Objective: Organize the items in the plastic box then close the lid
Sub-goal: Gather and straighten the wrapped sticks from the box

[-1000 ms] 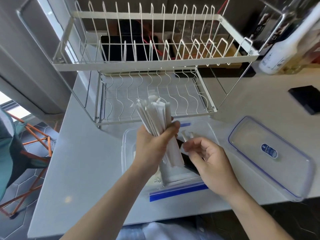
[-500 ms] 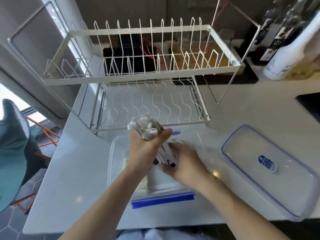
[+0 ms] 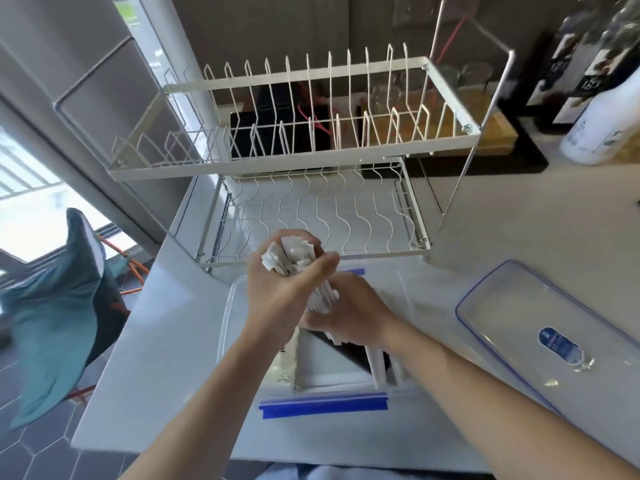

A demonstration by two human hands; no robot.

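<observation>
A clear plastic box (image 3: 227, 317) with blue clips stands on the white counter near its front edge. Above it my left hand (image 3: 277, 299) grips a bundle of white paper-wrapped sticks (image 3: 292, 254), held upright and tilted. My right hand (image 3: 349, 317) lies against the bundle's lower end, over the box; whether it grips the sticks is hidden. Inside the box I see a white packet (image 3: 329, 362), something black and a few more white sticks (image 3: 377, 367). The clear lid (image 3: 519, 306) with a blue label lies flat to the right of the box.
A white two-tier wire dish rack (image 3: 311, 150) stands right behind the box. A white bottle (image 3: 602, 126) and dark bottles are at the back right. The counter's left edge drops to a tiled floor with a chair draped in teal cloth (image 3: 59, 313).
My left hand has lowered the bundle toward the box. My right hand has moved from beside the bundle to its lower end. The view has tilted and shifted.
</observation>
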